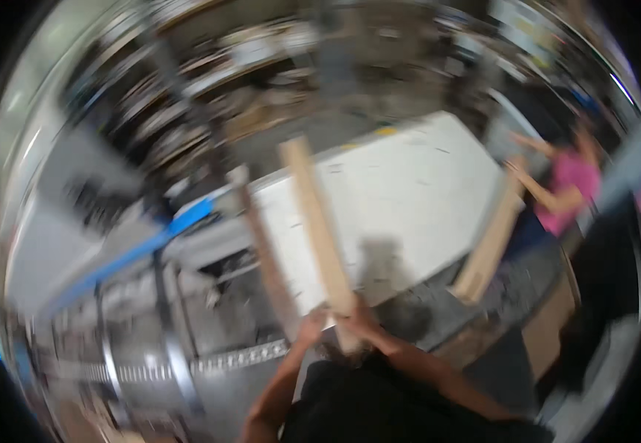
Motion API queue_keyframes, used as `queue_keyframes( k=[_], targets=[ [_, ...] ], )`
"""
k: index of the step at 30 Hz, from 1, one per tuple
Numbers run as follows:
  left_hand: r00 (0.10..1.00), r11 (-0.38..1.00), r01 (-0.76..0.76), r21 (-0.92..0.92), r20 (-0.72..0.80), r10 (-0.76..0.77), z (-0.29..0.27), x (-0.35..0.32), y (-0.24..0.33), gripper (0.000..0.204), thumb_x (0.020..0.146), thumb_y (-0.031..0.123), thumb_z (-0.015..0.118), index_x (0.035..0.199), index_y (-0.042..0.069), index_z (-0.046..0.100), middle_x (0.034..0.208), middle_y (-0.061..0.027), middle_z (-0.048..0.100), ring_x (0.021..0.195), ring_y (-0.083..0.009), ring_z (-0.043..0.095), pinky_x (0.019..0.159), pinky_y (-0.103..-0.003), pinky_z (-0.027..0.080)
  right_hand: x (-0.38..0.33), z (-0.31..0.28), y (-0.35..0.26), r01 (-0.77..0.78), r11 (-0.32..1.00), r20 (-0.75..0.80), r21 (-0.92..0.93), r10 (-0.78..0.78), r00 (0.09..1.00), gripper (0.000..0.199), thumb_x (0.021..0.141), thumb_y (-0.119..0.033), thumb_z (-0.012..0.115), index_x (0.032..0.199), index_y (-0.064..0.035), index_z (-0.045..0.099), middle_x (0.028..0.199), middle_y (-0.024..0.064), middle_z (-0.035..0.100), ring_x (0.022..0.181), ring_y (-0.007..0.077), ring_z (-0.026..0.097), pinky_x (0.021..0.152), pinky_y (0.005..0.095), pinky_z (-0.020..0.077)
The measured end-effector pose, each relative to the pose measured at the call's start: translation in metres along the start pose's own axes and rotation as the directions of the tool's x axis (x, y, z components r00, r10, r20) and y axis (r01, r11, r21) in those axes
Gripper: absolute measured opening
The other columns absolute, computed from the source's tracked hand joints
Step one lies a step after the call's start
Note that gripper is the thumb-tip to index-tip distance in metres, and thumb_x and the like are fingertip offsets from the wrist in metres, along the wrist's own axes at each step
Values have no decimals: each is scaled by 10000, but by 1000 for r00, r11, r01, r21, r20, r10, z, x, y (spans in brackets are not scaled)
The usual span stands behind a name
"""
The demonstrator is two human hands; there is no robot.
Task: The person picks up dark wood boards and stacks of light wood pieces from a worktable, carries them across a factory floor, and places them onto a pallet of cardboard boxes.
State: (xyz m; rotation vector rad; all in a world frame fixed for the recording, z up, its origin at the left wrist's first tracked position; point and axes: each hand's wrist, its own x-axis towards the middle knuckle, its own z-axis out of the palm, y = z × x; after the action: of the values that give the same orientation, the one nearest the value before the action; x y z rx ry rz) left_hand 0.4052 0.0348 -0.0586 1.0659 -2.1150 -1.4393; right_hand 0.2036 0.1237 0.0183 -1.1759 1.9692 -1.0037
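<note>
A long, pale wooden board [314,214] reaches from close to my body out over the white tabletop. My right hand [359,320] is closed round its near end from the right. My left hand [311,327] is at the board's left side, by the near end of a darker brown strip [263,247]. Motion blur smears its fingers, so their grip does not show. The brown strip slants along the table's left edge.
A large white table [416,199] fills the middle. At right, a co-worker in a pink top [575,181] has a hand at another wooden board [488,247]. Loaded shelves [254,55] stand behind. On the left are a blue rail [165,230] and metal frame bars [174,347].
</note>
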Motion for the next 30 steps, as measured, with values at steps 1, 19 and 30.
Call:
queue_keyframes(
  k=[1,19,30],
  targets=[
    [981,973,-196,125,40,192,-17,-33,-33,320,1029,214,527,1157,4,730,1228,-224,712,1171,-422,652,1019,-484,511,0,-7,-60,0,997,188,-80,15,982,776,855,-387,784,1442,-7,447,1377,278,536,1238,439,585,1005,520,493],
    [298,550,805,222,-953,-51,-296,-215,-55,1035,814,574,779,1557,-5,351,1459,-273,519,1411,-471,424,1241,-530,251,-9,34,-7,-100,943,10,-318,109,994,1097,909,-415,792,1616,55,97,1601,329,196,1473,486,289,1233,500,248],
    [529,670,722,172,-762,-374,-269,-166,-47,1201,684,495,902,1561,-51,291,1384,-217,522,1334,-383,499,1165,-461,382,-20,48,-16,-93,954,-17,-286,93,996,1110,882,-315,832,1610,81,94,1639,330,181,1520,444,232,1269,459,176]
  ],
)
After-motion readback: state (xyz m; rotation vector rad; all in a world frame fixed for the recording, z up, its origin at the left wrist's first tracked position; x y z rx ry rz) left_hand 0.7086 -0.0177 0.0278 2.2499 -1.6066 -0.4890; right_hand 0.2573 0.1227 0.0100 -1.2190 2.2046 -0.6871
